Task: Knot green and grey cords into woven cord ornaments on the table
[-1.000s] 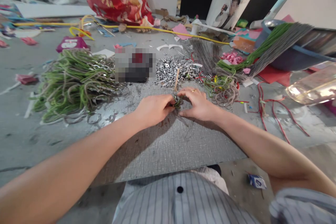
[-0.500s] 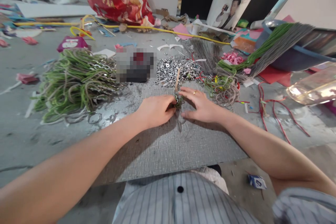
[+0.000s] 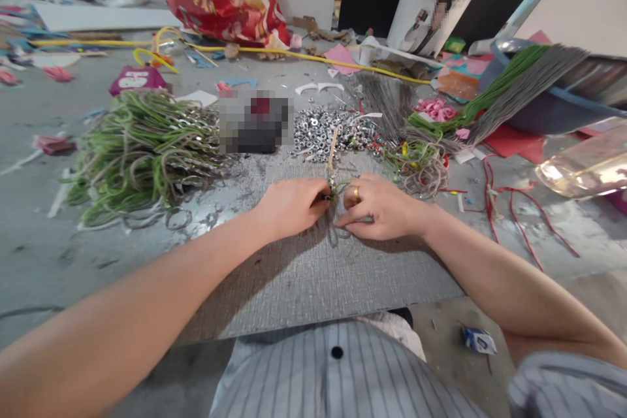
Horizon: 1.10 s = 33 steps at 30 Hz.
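Observation:
In the middle of the table, my left hand (image 3: 296,206) pinches a small cord piece (image 3: 333,191) in green and grey, with metal nuts on it. My right hand (image 3: 379,208), a ring on one finger, is closed just right of it, its curled fingers around a green cord end. A grey loop of the cord hangs down between the hands onto the table. Just beyond them a thin wooden stick (image 3: 333,147) points away. Behind that lies a spread of metal nuts (image 3: 313,127). The fingertips partly hide the knotting.
A heap of green and grey cords with nuts (image 3: 147,157) lies left. On the right are loose cords (image 3: 416,166), red strings (image 3: 514,189), a blue basin (image 3: 533,101) and a clear bottle (image 3: 582,163). A red bag (image 3: 220,0) stands behind a yellow hose (image 3: 304,55).
My right hand has gone from spread fingers to curled ones and has moved slightly right, drawing a green cord end sideways. My left hand keeps its pinch in about the same place.

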{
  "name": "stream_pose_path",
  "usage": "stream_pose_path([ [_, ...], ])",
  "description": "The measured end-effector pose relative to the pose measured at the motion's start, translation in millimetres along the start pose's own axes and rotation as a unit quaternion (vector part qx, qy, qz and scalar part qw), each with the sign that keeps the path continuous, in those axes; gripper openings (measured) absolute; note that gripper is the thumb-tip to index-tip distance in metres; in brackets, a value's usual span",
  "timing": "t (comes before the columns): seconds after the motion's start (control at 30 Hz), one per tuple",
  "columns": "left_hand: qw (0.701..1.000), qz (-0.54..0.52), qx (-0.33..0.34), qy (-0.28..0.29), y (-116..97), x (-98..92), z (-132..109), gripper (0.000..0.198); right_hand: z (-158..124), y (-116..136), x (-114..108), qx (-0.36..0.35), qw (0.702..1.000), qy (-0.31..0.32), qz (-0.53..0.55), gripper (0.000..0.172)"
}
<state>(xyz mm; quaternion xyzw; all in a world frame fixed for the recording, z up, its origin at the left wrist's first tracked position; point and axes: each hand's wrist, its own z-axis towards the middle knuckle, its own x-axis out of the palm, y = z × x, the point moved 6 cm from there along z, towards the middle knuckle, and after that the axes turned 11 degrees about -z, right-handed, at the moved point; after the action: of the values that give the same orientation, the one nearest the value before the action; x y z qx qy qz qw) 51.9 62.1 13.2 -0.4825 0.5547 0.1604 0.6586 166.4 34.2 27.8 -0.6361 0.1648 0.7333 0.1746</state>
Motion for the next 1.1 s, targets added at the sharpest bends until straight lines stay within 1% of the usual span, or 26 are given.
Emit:
stream_pose_path([
  [0.13, 1.0, 0.01, -0.019, -0.002, -1.2, 0.8, -0.6, 0.024, -1.8, 1.5, -0.4, -0.013, 0.999, 0.02, 0.033, 0.021],
  [0.23, 0.999, 0.032, -0.038, -0.013, -1.6, 2.3, -1.1, 0.027, -2.1, 4.7, 1.2, -0.026, 0.997, 0.037, 0.062, 0.021],
  [0.4, 0.997, 0.06, -0.024, -0.032, -2.9, 5.4, -2.0, 0.031, -1.9, 10.5, 1.9, -0.037, 0.99, 0.068, 0.122, 0.022],
  [0.5, 0.998, 0.058, -0.02, -0.029, -2.9, 5.8, -2.1, 0.032, -1.4, 11.6, 1.1, -0.031, 0.985, 0.064, 0.157, 0.023],
  [0.57, 0.998, 0.051, -0.025, -0.02, -3.1, 5.8, -1.7, 0.032, -0.6, 6.6, -1.2, 0.002, 0.985, 0.02, 0.169, 0.024],
  [0.63, 0.998, 0.045, -0.034, -0.016, -3.4, 5.3, -1.2, 0.035, -1.3, -5.0, -5.1, 0.071, 0.983, -0.062, 0.156, 0.023],
  [0.7, 0.998, 0.039, -0.038, -0.014, -4.1, 4.6, -0.9, 0.038, -4.8, -17.8, -8.0, 0.14, 0.974, -0.142, 0.111, 0.019],
  [0.73, 0.999, 0.036, -0.037, -0.012, -4.6, 4.2, -0.9, 0.039, -6.2, -22.2, -7.4, 0.159, 0.971, -0.159, 0.081, 0.017],
  [0.8, 0.999, 0.024, -0.03, -0.006, -5.2, 3.1, -1.4, 0.039, -6.4, -26.9, -2.8, 0.166, 0.974, -0.151, 0.022, 0.016],
  [0.87, 1.0, 0.0, -0.024, -0.003, -3.9, 1.0, -2.0, 0.034, -5.7, -28.3, 0.2, 0.158, 0.978, -0.138, -0.024, 0.016],
  [0.93, 0.999, -0.031, -0.019, -0.006, -0.7, -1.9, -2.0, 0.027, -5.2, -24.4, -2.9, 0.136, 0.977, -0.157, -0.047, 0.017],
  [1.0, 0.998, -0.057, -0.01, -0.015, 2.9, -4.7, -1.4, 0.025, -3.2, -13.0, -7.2, 0.084, 0.979, -0.176, -0.052, 0.019],
  [1.03, 0.998, -0.065, -0.007, -0.02, 4.7, -5.6, -0.9, 0.025, -1.2, -4.9, -7.5, 0.048, 0.983, -0.169, -0.049, 0.02],
  [1.1, 0.997, -0.076, -0.002, -0.027, 7.6, -6.0, 0.1, 0.025, 2.9, 10.8, -5.0, -0.014, 0.99, -0.131, -0.045, 0.021],
])
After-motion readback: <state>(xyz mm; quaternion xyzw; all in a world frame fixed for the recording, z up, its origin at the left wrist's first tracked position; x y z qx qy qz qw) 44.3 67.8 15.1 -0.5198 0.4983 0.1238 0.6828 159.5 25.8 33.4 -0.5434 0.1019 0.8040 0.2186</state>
